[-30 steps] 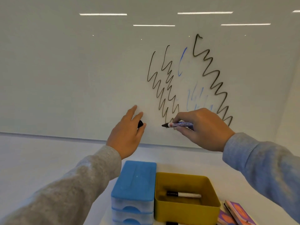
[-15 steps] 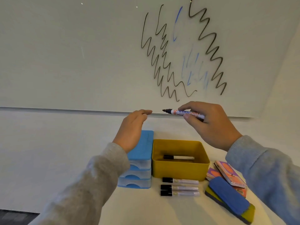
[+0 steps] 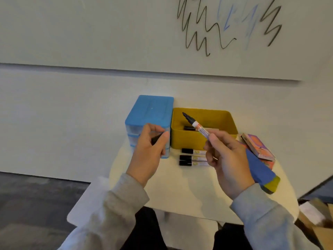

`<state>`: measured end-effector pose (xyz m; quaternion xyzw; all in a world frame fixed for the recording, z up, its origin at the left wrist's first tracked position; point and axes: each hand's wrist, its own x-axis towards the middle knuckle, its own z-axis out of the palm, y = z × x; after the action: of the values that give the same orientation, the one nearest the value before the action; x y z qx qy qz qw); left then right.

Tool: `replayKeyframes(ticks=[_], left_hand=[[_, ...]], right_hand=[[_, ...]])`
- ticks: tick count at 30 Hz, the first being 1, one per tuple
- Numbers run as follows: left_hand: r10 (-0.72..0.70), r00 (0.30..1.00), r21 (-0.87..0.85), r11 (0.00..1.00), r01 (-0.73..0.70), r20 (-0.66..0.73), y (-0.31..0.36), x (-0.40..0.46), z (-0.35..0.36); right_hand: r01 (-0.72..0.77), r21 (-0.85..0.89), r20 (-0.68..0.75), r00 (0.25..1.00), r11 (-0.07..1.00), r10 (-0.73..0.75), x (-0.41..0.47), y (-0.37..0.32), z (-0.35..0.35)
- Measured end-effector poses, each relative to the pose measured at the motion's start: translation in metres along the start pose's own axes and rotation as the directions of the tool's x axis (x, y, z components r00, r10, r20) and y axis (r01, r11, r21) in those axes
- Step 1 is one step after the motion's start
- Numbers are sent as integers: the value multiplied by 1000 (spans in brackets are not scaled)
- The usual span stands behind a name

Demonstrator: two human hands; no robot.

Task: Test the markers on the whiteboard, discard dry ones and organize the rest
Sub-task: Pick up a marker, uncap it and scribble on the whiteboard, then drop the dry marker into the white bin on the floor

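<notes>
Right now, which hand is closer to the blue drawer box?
Left. The left hand, pinching a black cap, is right in front of the blue drawer box. The right hand, holding the uncapped marker, is off to its right, before the yellow bin.

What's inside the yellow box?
One marker with a black cap lies in the yellow box. The front wall and the uncapped marker held in the right hand cover the rest, so more could be hidden.
</notes>
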<state>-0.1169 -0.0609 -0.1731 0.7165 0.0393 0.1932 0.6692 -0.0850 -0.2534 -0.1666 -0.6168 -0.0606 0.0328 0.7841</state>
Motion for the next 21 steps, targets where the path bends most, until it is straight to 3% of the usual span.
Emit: replayKeyframes(ticks=[4,7,12,21], left_hand=[[-99,983,67,994,89,155,-34,-25,1],[-179,963,22,984,178,203,-55,-31,-2],[-234,952,-150,952,266,198,-66,-27,-10],[-217,959,-256,931,260,184,-80,-25,-12]], right_hand=[[-193,160,9,981,968,194,-19,32,-6],[-279,222,27,960,934,280,-23,48,-12],[-304,271,64,952,913,298,-18,61,-22],[-313,366,92,949,876,300,-11,70,-27]])
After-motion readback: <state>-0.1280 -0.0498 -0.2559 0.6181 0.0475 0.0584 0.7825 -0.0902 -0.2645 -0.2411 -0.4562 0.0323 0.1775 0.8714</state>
